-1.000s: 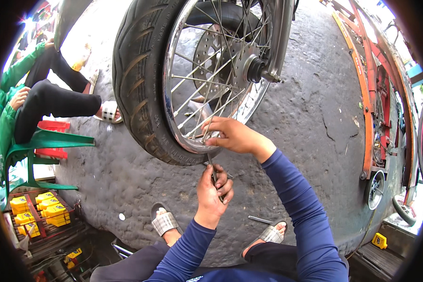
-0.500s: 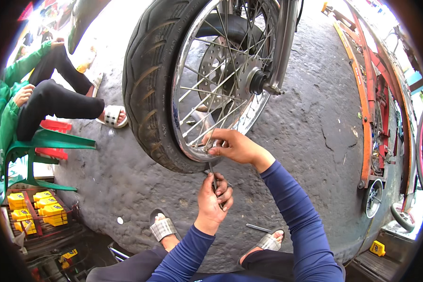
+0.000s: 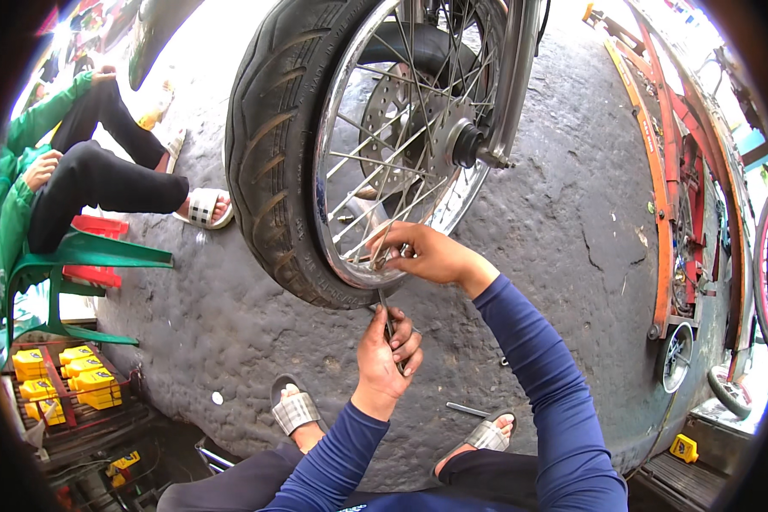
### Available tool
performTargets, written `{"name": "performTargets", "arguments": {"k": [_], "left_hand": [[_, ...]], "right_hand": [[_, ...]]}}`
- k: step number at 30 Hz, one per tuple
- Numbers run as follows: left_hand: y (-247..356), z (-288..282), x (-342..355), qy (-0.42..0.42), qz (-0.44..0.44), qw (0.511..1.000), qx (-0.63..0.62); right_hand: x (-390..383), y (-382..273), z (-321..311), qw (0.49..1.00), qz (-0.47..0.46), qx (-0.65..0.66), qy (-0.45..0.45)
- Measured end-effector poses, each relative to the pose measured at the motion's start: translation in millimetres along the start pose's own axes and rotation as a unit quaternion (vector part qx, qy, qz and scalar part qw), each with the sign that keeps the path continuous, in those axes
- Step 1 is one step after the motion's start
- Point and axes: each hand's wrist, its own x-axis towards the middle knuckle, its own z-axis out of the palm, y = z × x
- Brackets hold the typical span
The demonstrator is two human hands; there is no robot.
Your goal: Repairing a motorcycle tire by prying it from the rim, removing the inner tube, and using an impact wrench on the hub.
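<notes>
A motorbike wheel (image 3: 273, 162) with chrome spokes, a disc (image 3: 382, 136) and a fork (image 3: 512, 94) fills the upper middle. My left hand (image 3: 386, 363) is wrapped round a slim metal lever (image 3: 382, 299), whose tip meets the bottom of the rim beside the tyre. My right hand (image 3: 427, 256) reaches in among the lower spokes just above that spot, fingers curled; what they pinch, if anything, is too small to make out. A metal bar (image 3: 467, 409) lies on the floor near my right foot.
A person in green sleeves (image 3: 34, 171) sits at left by a green plastic chair (image 3: 102, 252). Yellow bottles (image 3: 94, 384) fill a rack at lower left. An orange metal frame (image 3: 661, 213), a small wheel (image 3: 676, 358) and another wheel stand at right.
The wheel and surroundings sit slightly differently in view than a second ago. My left hand still grips the lever; my right fingers have shifted a little at the spokes, curling more.
</notes>
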Motion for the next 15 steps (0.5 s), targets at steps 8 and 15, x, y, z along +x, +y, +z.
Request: {"name": "performTargets", "arguments": {"k": [8,15], "left_hand": [[1,1,-3,0.015,0.012,1.0,0.024],[0,4,-2,0.017,0.003,1.0,0.012]], "right_hand": [[-3,-23,1,0.996,0.083,-0.028,-0.008],[-3,-17,4,0.997,0.071,-0.017,0.026]]}}
